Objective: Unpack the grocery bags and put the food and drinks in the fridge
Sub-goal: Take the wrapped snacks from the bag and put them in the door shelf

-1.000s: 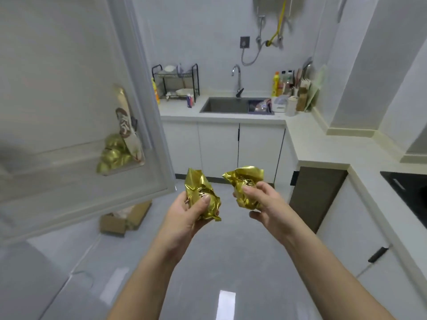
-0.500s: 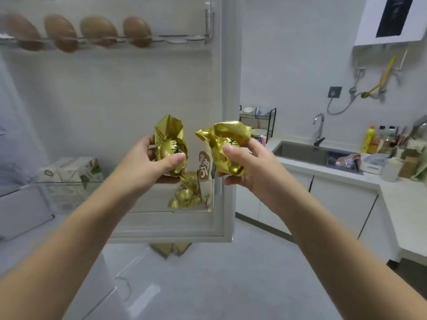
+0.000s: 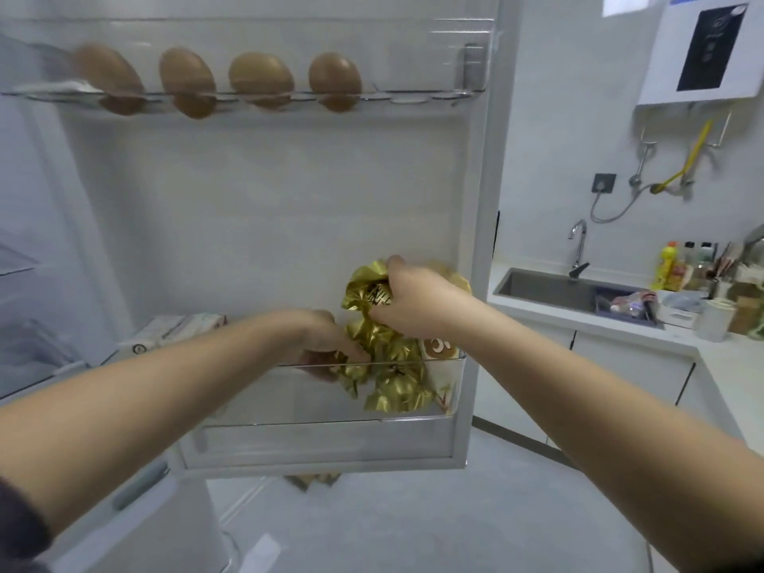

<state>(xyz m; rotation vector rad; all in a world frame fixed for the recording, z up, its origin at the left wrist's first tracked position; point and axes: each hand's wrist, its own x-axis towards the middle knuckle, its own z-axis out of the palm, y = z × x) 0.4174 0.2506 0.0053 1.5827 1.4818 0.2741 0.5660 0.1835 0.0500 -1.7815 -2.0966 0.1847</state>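
The fridge door stands open in front of me, with a clear door bin [image 3: 330, 419] low on it. Several gold foil packets [image 3: 397, 390] lie in the bin's right end. My left hand [image 3: 326, 345] reaches down into the bin and holds one gold packet [image 3: 351, 372] against the pile. My right hand [image 3: 413, 301] hovers just above the bin and grips a second gold foil packet [image 3: 366, 291]. A brown and white wrapped snack [image 3: 440, 347] stands at the bin's far right.
Several brown eggs [image 3: 260, 78] sit in the door's top rack. A white carton [image 3: 182, 328] stands at the bin's left end. To the right are the counter, the sink [image 3: 550, 289], a tap and bottles [image 3: 667, 266]. The grey floor lies below the door.
Both hands moved forward and down from chest height to the door bin. The left hand dipped into the bin with its packet; the right one came to just above the pile.
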